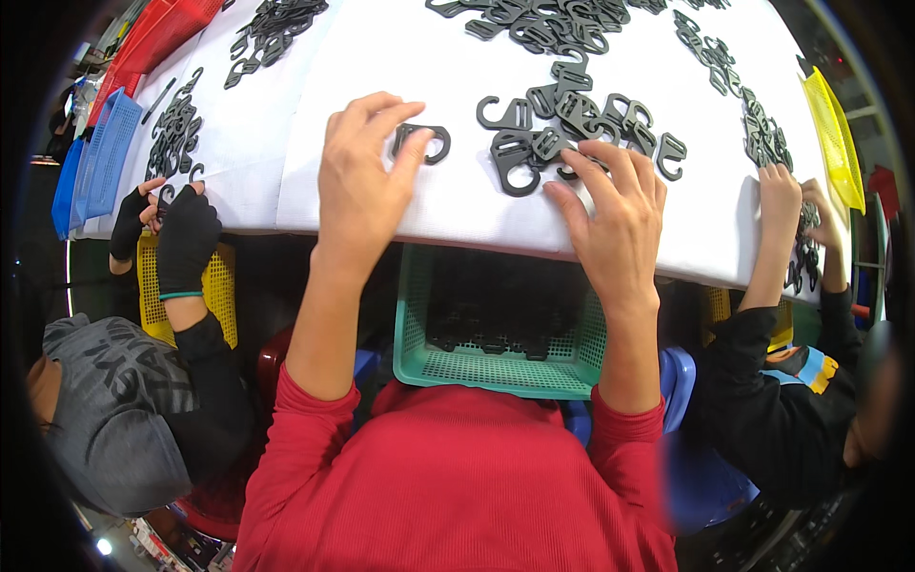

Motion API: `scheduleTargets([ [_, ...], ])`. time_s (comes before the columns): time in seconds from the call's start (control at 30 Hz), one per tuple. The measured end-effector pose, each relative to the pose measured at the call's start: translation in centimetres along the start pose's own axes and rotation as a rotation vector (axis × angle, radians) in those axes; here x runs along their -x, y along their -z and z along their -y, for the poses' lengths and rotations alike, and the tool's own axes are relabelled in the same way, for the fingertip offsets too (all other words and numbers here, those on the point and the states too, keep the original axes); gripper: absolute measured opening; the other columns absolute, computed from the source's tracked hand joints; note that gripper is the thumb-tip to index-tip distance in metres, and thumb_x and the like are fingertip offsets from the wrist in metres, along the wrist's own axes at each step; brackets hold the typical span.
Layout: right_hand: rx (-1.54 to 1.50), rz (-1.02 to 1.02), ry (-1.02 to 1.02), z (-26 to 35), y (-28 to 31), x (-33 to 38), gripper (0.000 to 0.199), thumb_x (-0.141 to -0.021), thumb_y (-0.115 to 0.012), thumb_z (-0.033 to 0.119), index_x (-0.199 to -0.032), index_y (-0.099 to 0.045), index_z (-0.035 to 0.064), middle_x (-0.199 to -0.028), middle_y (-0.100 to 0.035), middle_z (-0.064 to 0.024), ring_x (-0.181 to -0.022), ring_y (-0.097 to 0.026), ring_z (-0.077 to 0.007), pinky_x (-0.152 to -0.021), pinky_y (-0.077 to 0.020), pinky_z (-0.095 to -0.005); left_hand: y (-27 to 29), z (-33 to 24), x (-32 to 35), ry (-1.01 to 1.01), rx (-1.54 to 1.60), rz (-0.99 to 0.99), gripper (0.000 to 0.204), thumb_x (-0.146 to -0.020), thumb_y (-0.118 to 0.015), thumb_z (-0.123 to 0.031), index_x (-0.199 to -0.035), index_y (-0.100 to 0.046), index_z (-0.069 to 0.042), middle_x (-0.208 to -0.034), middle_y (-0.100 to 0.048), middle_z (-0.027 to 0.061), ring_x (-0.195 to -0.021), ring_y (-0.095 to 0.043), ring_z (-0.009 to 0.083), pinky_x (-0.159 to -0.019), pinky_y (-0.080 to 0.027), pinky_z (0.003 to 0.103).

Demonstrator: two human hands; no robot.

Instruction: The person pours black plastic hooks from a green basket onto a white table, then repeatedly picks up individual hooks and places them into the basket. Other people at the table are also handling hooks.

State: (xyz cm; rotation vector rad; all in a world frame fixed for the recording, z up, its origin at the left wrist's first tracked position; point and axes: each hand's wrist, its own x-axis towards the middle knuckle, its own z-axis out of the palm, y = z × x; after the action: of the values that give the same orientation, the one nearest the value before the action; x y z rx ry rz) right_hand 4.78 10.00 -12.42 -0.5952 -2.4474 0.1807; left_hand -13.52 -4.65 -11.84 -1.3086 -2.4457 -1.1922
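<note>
The left hand (367,176) arches over the white, faintly textured cloth (457,212) of the table, with its thumb and forefinger a narrow gap apart at a single black, smooth, plastic-looking hook (444,143), whose curved end forms a rounded loop beyond the thumb; whether the fingertips pinch it cannot be told. The right hand (620,205) reaches over the near edge of a loose cluster of matching black hooks (576,110), each with a rounded, partly open curl and a flat, slotted end. Its forefinger meets the pieces and its thumb stands a little apart, lower down, the other fingers loosely bent; the hand hides whether a hook is gripped between them. The cluster lies right of the single hook, its pieces overlapping at mixed angles, and larger heaps of such dark pieces spread farther up the cloth. Below the table edge, a teal plastic basket (496,368) with perforated walls holds dark pieces too shadowed to make out, just beyond the person's ribbed red top (457,477). At the left, a co-worker's black-gloved hand (188,238) with uncovered fingertips is at another heap (174,133); at the right, a co-worker's bare hand (780,195) touches a narrow trail of hooks (762,133), near a yellow latticed basket (833,133).
</note>
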Motion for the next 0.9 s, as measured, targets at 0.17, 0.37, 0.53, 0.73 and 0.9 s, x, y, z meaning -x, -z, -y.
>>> scheduleTargets([
  [0.17, 0.118, 0.032, -0.06, -0.2, 1.4, 2.0, 0.019, -0.076, -0.077, 0.016, -0.093, -0.072, 0.0092, -0.106, -0.065, -0.0016, -0.103, -0.057, -0.0247, -0.092, -0.0384, -0.0412, -1.1, -2.5, 0.8, -0.261, -0.016, 0.063, 0.035, -0.077, -0.076, -0.014, -0.11, -0.069, -0.005, -0.113, -0.064, 0.0089, -0.101, -0.058, 0.0267, -0.089, -0.046, 0.037],
  [0.37, 0.169, 0.033, -0.151, 0.1, 3.1, 1.7, 0.022, -0.076, -0.076, 0.014, -0.097, -0.071, 0.0109, -0.102, -0.065, -0.0009, -0.099, -0.058, -0.0219, -0.087, -0.0396, -0.0373, -3.5, -3.1, 1.6, -0.418, -0.096, 0.135, 0.039, -0.075, -0.077, -0.019, -0.111, -0.068, -0.004, -0.113, -0.065, 0.0032, -0.096, -0.056, 0.0237, -0.084, -0.044, 0.04],
  [0.53, -0.005, 0.006, -0.033, 0.2, 1.1, -0.3, 0.028, -0.075, -0.076, 0.012, -0.103, -0.071, 0.0127, -0.105, -0.066, 0.0001, -0.1, -0.058, -0.0215, -0.086, -0.0407, -0.0369, -1.8, -3.3, 1.4, -0.14, 0.294, 0.11, 0.022, -0.085, -0.07, -0.011, -0.107, -0.071, -0.005, -0.076, -0.066, 0.0079, -0.068, -0.057, 0.0205, -0.061, -0.046, 0.032],
  [0.73, 0.008, 0.034, 0.203, -0.3, -1.3, -2.3, 0.023, -0.077, -0.072, 0.015, -0.099, -0.071, 0.0124, -0.103, -0.069, 0.0024, -0.095, -0.06, -0.0194, -0.084, -0.0408, -0.0374, -1.4, -1.9, 0.3, -0.052, 0.099, 0.024, 0.019, -0.085, -0.07, -0.013, -0.102, -0.071, -0.005, -0.086, -0.068, 0.0103, -0.08, -0.061, 0.0261, -0.072, -0.049, 0.036],
  [0.9, -0.249, 0.051, -0.11, 0.6, 0.2, -2.3, 0.012, -0.082, -0.07, 0.014, -0.093, -0.072, 0.0113, -0.085, -0.069, 0.0022, -0.08, -0.059, -0.0199, -0.076, -0.0392, -0.0351, 0.3, 1.1, -2.0, -0.117, -0.031, -0.124, 0.021, -0.087, -0.065, -0.007, -0.108, -0.072, -0.007, -0.101, -0.071, 0.0086, -0.086, -0.063, 0.0214, -0.08, -0.05, 0.031],
])
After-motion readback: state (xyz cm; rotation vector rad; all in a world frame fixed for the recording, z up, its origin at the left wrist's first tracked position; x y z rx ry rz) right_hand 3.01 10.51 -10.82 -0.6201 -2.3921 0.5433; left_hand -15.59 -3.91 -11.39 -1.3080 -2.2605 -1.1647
